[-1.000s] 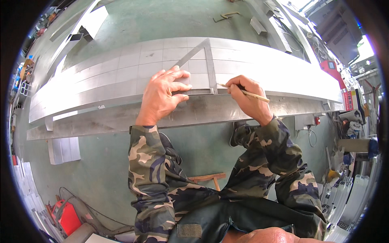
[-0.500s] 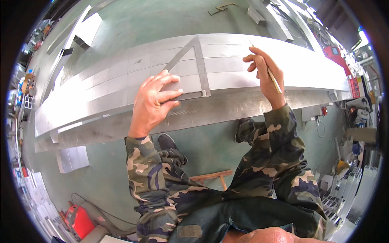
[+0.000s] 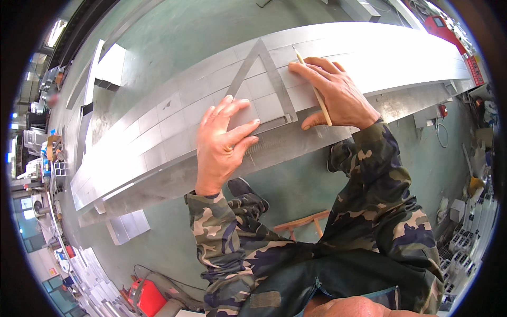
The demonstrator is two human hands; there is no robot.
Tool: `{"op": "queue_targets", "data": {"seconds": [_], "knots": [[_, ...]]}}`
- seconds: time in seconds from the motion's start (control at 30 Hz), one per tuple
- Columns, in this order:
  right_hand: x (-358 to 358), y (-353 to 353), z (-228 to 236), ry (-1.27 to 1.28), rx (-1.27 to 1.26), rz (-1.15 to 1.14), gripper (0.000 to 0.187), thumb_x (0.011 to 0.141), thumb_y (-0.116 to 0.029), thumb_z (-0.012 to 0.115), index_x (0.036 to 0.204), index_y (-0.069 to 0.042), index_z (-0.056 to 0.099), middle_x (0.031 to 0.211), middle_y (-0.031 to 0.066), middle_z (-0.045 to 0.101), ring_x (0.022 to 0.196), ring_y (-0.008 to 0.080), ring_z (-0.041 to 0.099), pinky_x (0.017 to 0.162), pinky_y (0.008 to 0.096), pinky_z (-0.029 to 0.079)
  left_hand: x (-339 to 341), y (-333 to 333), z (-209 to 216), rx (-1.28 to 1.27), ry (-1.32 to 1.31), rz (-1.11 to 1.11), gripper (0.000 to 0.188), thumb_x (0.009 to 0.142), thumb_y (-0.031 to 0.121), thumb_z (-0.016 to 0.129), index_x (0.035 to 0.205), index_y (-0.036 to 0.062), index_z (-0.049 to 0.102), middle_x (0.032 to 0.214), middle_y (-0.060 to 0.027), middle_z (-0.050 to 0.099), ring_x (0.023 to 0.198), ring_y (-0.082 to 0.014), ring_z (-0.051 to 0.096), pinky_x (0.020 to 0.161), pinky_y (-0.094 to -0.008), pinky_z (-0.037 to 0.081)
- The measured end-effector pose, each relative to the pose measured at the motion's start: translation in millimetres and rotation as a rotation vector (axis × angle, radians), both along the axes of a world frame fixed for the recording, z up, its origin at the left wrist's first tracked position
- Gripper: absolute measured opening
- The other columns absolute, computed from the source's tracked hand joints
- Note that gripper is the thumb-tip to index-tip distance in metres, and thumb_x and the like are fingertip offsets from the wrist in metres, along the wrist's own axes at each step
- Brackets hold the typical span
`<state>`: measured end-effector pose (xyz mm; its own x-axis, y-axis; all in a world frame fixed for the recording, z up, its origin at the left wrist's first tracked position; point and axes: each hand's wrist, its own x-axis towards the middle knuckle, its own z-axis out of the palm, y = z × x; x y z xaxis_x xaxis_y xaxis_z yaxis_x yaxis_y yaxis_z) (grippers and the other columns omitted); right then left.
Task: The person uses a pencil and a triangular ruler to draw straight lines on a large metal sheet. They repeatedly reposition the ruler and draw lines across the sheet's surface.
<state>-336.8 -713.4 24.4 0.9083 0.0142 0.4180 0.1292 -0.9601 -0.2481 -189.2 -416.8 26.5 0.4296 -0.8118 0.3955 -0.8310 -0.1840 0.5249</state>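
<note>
A long pale metal panel [image 3: 195, 100], scored with a grid of thin lines, stretches across in front of me. On it lies a triangular metal set square [image 3: 278, 82], its thick base along the panel's near edge. My left hand [image 3: 219, 150] is closed on the left part of that base, thumb below and fingers above, covering its left corner. My right hand [image 3: 346, 95] rests on the panel to the right of the square. It holds a thin pale pencil [image 3: 320, 96], its tip pointing away from me near the square's right side.
The panel lies on a grey metal beam [image 3: 364, 129]. Below it are my shoes and a wooden stool [image 3: 303, 219]. Metal box sections [image 3: 111, 66] stand at the far left. A red machine [image 3: 148, 297] sits at lower left, another red unit [image 3: 441, 26] at far right.
My right hand has come down and left onto the panel beside the set square, turning the pencil tip away from me. My left hand stays on the square. The whole view has shifted and tilted.
</note>
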Motion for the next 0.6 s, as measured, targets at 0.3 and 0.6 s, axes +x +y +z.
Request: {"op": "queue_targets", "data": {"seconds": [0.3,0.6], "knots": [[3.9,4.1,-6.6,-0.014,-0.01,-0.028,0.127,0.059,-0.07,0.097,0.164,-0.016,0.051,0.151,0.0129,0.068,0.15,0.0349,0.054,0.123,0.0549,0.043,-4.7,-6.7,6.9,0.027,0.004,0.0,0.039,0.079,0.007,0.09,0.117,0.0126,0.087,0.142,-0.006,0.074,0.149,-0.0363,0.058,0.126,-0.0516,0.041],[3.9,5.9,-8.1,-0.028,-0.007,-0.037,0.123,0.061,-0.072,0.094,0.162,-0.016,0.052,0.152,0.0115,0.069,0.15,0.0343,0.054,0.123,0.0552,0.043,-5.8,-6.8,9.4,0.047,0.028,-0.006,0.039,0.079,0.004,0.089,0.117,0.0115,0.086,0.144,-0.0065,0.074,0.15,-0.0382,0.057,0.128,-0.0536,0.039]]}}
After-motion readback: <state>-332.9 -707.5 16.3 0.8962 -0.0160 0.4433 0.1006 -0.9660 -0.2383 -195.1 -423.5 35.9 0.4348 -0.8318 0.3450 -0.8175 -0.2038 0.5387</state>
